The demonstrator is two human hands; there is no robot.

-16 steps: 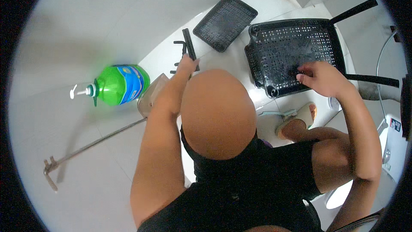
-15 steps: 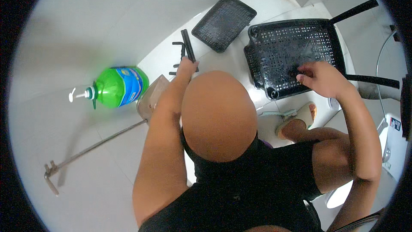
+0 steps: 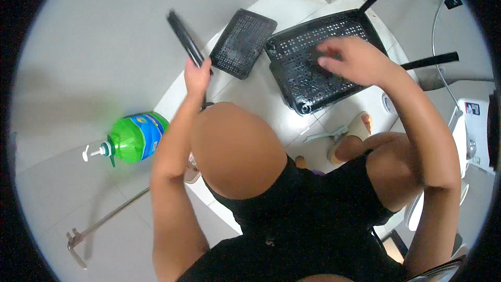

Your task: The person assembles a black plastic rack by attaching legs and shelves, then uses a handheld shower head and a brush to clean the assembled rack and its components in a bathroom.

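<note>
My left hand (image 3: pixel 197 77) is wrapped round black bars (image 3: pixel 183 35), held up at a slant in front of the wall; their lower ends are partly hidden by my hand and knee. Over a large black perforated basket tray (image 3: pixel 292 47), my right hand (image 3: pixel 357 61) has its thumb and fingers apart and grips nothing I can see. Whether its fingertips touch the tray, I cannot tell. Two black legs (image 3: pixel 432 61) stick out from the tray's right side. A smaller black perforated tray (image 3: pixel 242 44) lies between the bars and the large one.
To the left stands a big green liquid bottle (image 3: pixel 136 138) with a white pump. A metal rod (image 3: pixel 116 211) runs below it. A pale brush-like thing (image 3: pixel 326 134) lies on the tiles by my sandalled foot (image 3: pixel 347 143). A thin hose (image 3: pixel 434 28) hangs at the right.
My left hand has raised the black bars off the floor, up and to the left. My right hand stays over the large tray. The whole view has shifted somewhat.
</note>
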